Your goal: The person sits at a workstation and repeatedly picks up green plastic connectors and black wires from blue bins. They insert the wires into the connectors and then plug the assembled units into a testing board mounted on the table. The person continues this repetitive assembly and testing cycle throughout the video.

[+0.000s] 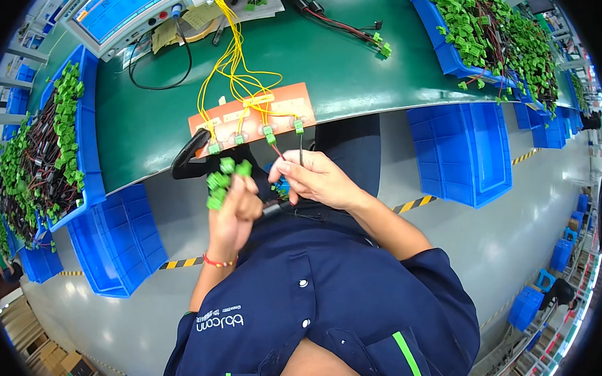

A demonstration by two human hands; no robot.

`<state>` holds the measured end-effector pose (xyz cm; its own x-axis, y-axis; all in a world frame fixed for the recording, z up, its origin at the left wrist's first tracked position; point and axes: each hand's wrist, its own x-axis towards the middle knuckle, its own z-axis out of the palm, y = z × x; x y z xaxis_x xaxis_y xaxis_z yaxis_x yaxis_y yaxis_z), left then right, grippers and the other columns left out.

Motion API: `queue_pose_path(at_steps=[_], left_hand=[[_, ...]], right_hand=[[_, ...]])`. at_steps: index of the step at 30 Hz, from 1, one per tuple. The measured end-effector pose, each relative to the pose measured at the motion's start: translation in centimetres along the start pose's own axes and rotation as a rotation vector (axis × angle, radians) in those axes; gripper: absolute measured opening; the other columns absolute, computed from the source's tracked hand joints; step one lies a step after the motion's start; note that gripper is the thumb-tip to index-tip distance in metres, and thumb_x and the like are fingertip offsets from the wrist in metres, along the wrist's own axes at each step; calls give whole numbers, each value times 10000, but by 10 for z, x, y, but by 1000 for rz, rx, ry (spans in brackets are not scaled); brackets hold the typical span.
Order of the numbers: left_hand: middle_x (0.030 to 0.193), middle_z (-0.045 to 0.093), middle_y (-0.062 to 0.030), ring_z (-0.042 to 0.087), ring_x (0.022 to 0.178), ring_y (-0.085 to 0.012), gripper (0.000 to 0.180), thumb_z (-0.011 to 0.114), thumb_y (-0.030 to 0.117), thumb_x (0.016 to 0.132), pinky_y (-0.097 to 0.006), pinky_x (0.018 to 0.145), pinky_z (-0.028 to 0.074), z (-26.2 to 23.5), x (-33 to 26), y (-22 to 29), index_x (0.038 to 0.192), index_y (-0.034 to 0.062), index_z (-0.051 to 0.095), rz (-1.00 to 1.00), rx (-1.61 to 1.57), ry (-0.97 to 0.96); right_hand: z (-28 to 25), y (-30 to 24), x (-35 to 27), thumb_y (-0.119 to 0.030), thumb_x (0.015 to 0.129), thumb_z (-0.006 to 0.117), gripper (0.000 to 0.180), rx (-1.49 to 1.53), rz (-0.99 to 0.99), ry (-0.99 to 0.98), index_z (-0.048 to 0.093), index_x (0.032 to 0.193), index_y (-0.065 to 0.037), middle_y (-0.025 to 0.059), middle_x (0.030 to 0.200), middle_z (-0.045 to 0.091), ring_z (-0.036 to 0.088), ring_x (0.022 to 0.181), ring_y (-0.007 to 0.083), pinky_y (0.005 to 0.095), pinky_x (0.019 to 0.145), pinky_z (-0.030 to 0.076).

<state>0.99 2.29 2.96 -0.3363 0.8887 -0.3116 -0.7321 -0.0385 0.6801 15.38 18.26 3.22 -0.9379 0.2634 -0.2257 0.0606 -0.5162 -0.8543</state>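
My left hand [235, 210] is closed round a bunch of green terminal connectors [218, 181], slightly blurred, sticking up from the fingers just in front of an orange board [292, 98]. My right hand [323, 181] pinches thin dark and red wires close to the board's near edge. These wires run up to a green connector [269, 134] and another green connector [299, 126] at that edge. Two more green connectors sit further left along it, one beside a black padded piece [190, 153]. Yellow wires [234, 62] fan out across the board from behind.
A bench instrument with a lit screen [123, 5] stands at the back left of the green table [348, 75]. Blue bins of green-ended wire harnesses flank me, one on the left [93, 143] and one on the right [447, 56]. Lower blue crates [459, 155] stand beside the table.
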Motion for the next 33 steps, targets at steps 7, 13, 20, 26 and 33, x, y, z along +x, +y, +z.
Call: queue_pose_path(at_steps=[7,13,20,26,33], left_hand=[[584,405,38,320,500,-57,225,618,169,979,-259,530,293,-2,-12,-10,986,-56,604,-98,84,-81],[532,353,68,279,437,-36,205,582,152,990,-245,489,268,-3,-6,4,1058,-39,612,-14,141,-88],[508,291,78,252,413,-36,251,461,191,1052,-247,467,259,-11,-13,2,1074,-22,591,42,69,-7],[517,293,71,266,427,-42,268,448,202,1059,-248,476,272,-13,-17,-2,1086,-24,589,93,90,51],[525,319,74,285,449,-40,229,520,154,1028,-249,486,273,-11,-13,0,1092,-36,631,90,138,83]], right_hand=[[-20,-60,-55,-269,1043,508,319,-585,139,-314,634,1148,5,65,786,662,664,754,176,346,770,528],[-120,-200,-102,-195,899,695,280,-1083,-392,450,694,1119,-21,38,994,686,648,871,138,295,829,524],[-372,-309,-144,-268,908,713,356,-1525,-236,1246,709,1161,-17,52,944,720,635,836,122,257,758,486],[-427,-331,-148,-335,876,719,397,-1394,-62,1082,717,1126,-27,109,926,737,666,868,151,295,814,504],[-380,-361,-163,-213,932,611,282,-1060,-826,1531,686,843,43,157,784,721,697,683,201,326,686,572]])
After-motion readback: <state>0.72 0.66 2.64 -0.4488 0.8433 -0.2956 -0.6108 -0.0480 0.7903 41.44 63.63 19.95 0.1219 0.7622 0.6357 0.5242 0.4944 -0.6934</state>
